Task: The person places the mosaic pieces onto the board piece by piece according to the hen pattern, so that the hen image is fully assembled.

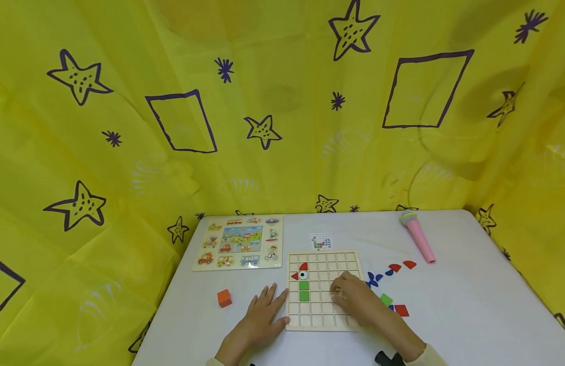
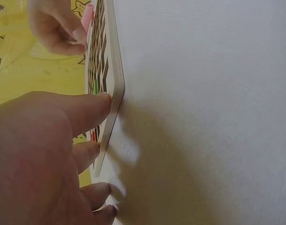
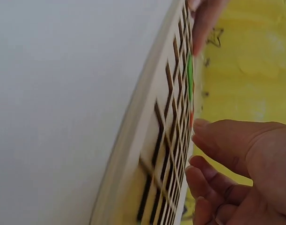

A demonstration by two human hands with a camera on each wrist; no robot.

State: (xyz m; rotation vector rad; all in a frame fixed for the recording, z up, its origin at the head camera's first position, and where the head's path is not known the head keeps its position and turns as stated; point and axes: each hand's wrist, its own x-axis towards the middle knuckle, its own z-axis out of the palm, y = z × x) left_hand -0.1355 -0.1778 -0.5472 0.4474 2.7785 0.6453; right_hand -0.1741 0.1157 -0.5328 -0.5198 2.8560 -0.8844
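Note:
A wooden grid board (image 1: 325, 325) lies on the table. Along its second column sit a red quarter-round piece (image 1: 303, 266), a white tile with a black-dotted eye (image 1: 303, 275) and two green squares (image 1: 304, 291), with a red triangle (image 1: 294, 276) beside the eye. My left hand (image 1: 263, 316) rests at the board's left edge, fingers spread, thumb touching the rim. Over the board's right part, my right hand (image 1: 355, 300) has bent fingers, thumb and forefinger tips close together. Whether a small piece is between them cannot be made out.
Loose blue pieces (image 1: 373, 278), red pieces (image 1: 402, 310) and a green square (image 1: 385, 300) lie right of the board. Behind it is a small pattern card (image 1: 321, 242). A picture puzzle (image 1: 201, 262), an orange cube (image 1: 224, 298) and a pink microphone (image 1: 420, 240) are around.

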